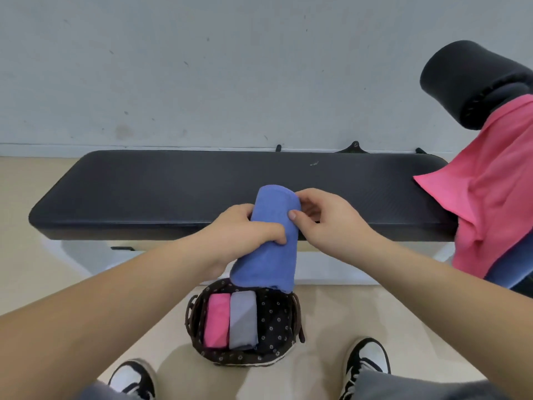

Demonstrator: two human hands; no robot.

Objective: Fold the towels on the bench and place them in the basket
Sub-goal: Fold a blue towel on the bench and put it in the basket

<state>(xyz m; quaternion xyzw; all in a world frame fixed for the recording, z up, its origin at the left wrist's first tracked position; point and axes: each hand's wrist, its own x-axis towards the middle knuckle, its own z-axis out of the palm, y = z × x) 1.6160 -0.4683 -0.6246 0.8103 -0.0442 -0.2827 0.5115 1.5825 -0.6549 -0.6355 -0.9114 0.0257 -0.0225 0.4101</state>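
blue towel [268, 241] — folded, held in the air, long axis running down toward basket [291, 346] | left hand [245, 229] grip closed round its middle; right hand [323, 217] pinches top edge | free slot lies directly below, right of grey towel [243, 320] and pink towel [217, 320]

Bare forearms, no sleeves in view. Black-and-white sneakers [132, 381] with black laces and white toes. Grey trousers [409, 386] at the knees.
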